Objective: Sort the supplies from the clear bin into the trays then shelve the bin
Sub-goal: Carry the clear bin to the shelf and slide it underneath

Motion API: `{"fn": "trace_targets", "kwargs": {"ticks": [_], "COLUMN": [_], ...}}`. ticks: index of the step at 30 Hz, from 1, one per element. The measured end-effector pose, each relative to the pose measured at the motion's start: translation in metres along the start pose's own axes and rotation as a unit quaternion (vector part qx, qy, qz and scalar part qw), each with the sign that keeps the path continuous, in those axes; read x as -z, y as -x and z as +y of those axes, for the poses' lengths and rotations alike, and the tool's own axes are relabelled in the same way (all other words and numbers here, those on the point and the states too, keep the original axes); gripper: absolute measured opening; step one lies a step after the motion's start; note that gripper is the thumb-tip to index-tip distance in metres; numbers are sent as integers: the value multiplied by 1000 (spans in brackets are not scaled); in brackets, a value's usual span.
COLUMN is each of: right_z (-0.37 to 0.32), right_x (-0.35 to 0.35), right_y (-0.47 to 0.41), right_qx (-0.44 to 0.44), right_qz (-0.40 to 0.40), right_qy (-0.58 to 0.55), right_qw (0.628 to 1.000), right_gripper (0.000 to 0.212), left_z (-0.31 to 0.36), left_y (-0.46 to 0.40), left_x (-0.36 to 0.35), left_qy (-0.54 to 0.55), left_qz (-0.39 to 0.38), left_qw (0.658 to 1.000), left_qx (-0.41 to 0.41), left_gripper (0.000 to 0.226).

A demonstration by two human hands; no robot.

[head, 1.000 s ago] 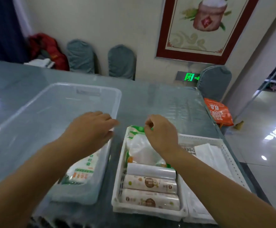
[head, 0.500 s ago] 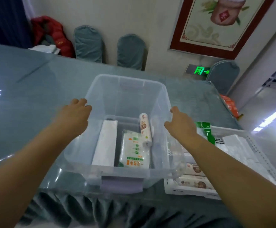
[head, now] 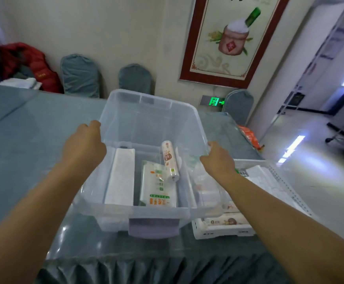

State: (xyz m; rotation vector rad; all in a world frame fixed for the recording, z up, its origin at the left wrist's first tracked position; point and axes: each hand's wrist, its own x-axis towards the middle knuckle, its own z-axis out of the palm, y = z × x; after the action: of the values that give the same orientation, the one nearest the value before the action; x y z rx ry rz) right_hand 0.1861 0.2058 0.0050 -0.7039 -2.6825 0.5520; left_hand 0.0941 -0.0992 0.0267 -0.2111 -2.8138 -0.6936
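Clear bin is sitting on the bench, near the near edge, just left of the white tray and overlapping its left side in view. Walls are see-through, slightly frosted; a lilac latch is showing on the near end wall.

Inside the bin: a long white pack is lying along the left side; a green-and-white printed pack is lying in the middle; a small printed roll is resting across that pack's far right corner, tilted. A paler bundle is showing through the right wall, too blurred to name.

Left hand is gripping the bin's left rim, fingers curled over the edge. Right hand is gripping the right rim, fingertips hooked over it. Whether the bin is lifted off the bench cannot be told.

The tray is holding printed rolls at its near left corner and white packs on the right, with a green packet edge showing behind the right wrist.

Far side of the bench: three covered chairs, a red jacket at far left. A framed picture is hanging on the wall, a green exit sign glowing below it. An orange bag is lying at the bench's far right edge.
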Motion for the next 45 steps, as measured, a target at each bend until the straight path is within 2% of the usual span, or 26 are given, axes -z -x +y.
{"fn": "trace_targets", "kwargs": {"ticks": [7, 9, 14, 16, 21, 24, 32, 38, 41, 45], "right_z": [43, 66, 147, 186, 292, 358, 512, 599, 637, 686], "right_x": [76, 105, 176, 201, 262, 299, 368, 386, 390, 400], "right_y": [21, 32, 69, 87, 147, 191, 294, 333, 341, 334], "right_qx": [-45, -58, -114, -134, -199, -233, -342, -408, -433, -449], "right_qz": [86, 118, 183, 205, 223, 235, 259, 263, 257, 247], "right_qy": [-37, -30, -19, -15, 17, 25, 47, 59, 71, 85], "right_qw": [995, 991, 976, 969, 954, 943, 902, 872, 861, 854], "right_gripper": [28, 29, 28, 30, 47, 46, 49, 49, 49, 48], "left_z": [79, 111, 201, 239, 338, 402, 549, 625, 658, 703], "left_y": [9, 19, 64, 87, 157, 205, 331, 387, 402, 416], "left_x": [37, 39, 28, 15, -33, -61, -122, -176, -213, -267], "left_qy": [47, 57, 109, 132, 188, 231, 208, 198, 154, 165], "left_qz": [30, 33, 10, 5, -25, -40, -93, -154, -200, -246], "left_qw": [995, 991, 977, 970, 951, 927, 890, 874, 872, 852], "left_qx": [-83, -116, -181, -206, -245, -293, -395, -416, -418, -432], "left_gripper": [34, 26, 22, 17, 38, 38, 31, 17, 25, 32]}}
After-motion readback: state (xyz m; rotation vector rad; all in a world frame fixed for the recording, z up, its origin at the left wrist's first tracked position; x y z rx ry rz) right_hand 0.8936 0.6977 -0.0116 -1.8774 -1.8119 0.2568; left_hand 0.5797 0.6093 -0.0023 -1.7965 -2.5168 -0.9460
